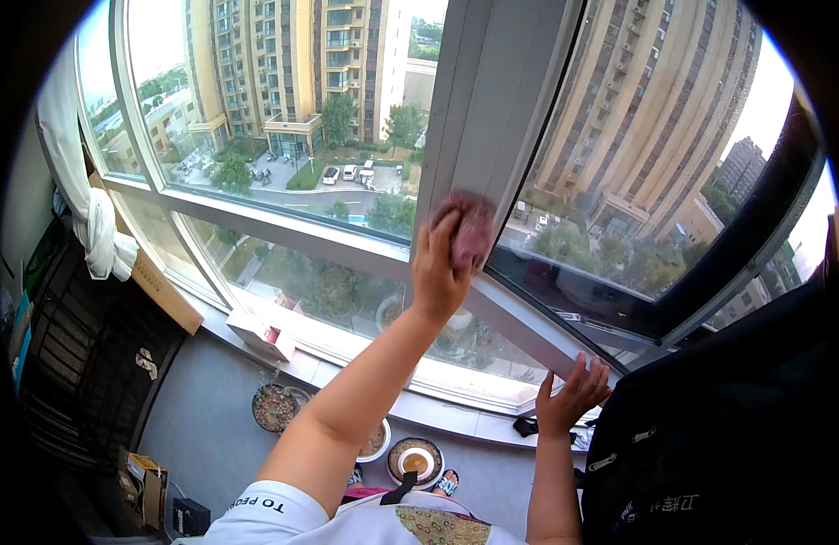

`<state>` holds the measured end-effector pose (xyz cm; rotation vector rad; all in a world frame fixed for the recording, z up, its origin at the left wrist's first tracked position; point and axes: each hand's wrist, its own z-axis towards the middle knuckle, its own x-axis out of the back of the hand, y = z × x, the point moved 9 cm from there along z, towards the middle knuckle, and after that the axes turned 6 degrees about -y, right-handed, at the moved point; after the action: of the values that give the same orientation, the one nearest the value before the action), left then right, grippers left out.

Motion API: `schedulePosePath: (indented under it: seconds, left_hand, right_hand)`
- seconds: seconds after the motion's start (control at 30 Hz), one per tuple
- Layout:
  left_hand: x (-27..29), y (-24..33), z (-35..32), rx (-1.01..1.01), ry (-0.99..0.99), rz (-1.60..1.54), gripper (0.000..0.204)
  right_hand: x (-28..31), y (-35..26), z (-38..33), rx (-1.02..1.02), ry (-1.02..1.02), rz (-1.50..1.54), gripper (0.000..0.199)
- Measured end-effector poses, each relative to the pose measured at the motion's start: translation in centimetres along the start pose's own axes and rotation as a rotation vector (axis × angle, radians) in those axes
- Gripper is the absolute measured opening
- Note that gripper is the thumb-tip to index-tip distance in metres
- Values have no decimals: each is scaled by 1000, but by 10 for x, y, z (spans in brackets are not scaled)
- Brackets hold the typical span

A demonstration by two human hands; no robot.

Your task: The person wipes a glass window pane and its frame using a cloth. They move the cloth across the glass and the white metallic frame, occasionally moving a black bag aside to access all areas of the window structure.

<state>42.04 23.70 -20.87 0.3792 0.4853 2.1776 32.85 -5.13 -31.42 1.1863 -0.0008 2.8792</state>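
My left hand [439, 272] is raised and closed on a pinkish-red cloth [474, 232], which is pressed against the wide grey window post [478, 100] between two panes. The cloth is slightly blurred. Lower down to the right, my right hand [572, 397] has its fingers apart and holds nothing. Its fingertips rest at the lower frame [519, 331] of the window, close to the corner of the tilted dark-edged sash [619, 300]. Whether the right palm touches the frame, I cannot tell.
Potted plants [274, 407] stand on the grey floor near my feet. A white box [259, 336] sits on the sill. Black fabric [710, 427] hangs close on my right. At the left are a bunched white curtain [102, 232], a dark rack [83, 354] and a cardboard box [145, 486].
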Motion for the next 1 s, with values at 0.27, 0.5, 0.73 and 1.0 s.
schedulePosePath:
  seconds: [0.27, 0.5, 0.73, 1.0]
  left_hand:
    - [-7, -41, -70, 234, -301, -60, 50]
    - [-4, 7, -8, 11, -34, 19, 45]
    - [-44, -9, -138, 238, -503, -176, 52]
    - [-45, -6, -115, 213, -178, -51, 47]
  right_hand:
    - [8, 0, 2, 20, 13, 36, 71]
    - [25, 21, 5, -51, 68, 236, 85]
    - [73, 48, -16, -131, 329, 82, 56]
    - [115, 69, -36, -47, 402, 102, 62]
